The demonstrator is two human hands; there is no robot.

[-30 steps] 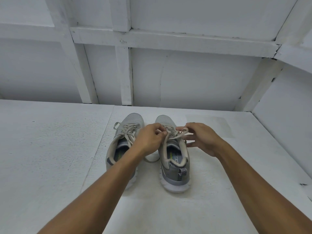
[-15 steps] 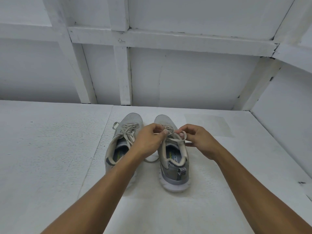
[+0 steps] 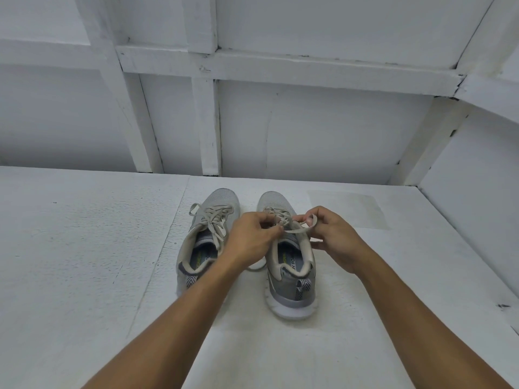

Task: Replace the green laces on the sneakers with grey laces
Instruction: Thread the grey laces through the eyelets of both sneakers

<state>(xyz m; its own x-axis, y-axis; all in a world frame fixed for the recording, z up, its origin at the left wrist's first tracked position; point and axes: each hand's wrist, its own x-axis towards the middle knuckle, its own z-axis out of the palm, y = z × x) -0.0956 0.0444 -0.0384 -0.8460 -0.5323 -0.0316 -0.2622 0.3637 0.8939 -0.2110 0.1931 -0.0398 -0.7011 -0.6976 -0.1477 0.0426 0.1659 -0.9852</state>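
Observation:
Two grey sneakers stand side by side on the white floor, toes pointing away from me. The left sneaker (image 3: 206, 240) carries a tied grey lace (image 3: 214, 220). Over the tongue of the right sneaker (image 3: 289, 270), my left hand (image 3: 250, 238) pinches one strand of that shoe's grey lace (image 3: 297, 229). My right hand (image 3: 334, 234) holds a loop of the same lace between thumb and fingers. A slack part of the lace lies on the floor between the shoes. No green lace is in sight.
The white floor (image 3: 84, 262) runs back to a white panelled wall with wooden battens (image 3: 207, 127). A second white wall (image 3: 474, 209) closes in on the right. A small dark mark (image 3: 504, 306) sits on the floor at the right.
Both hands have stayed over the right sneaker's tongue and shifted slightly. The lace loop in my right hand has been drawn tighter and now curls over its fingers.

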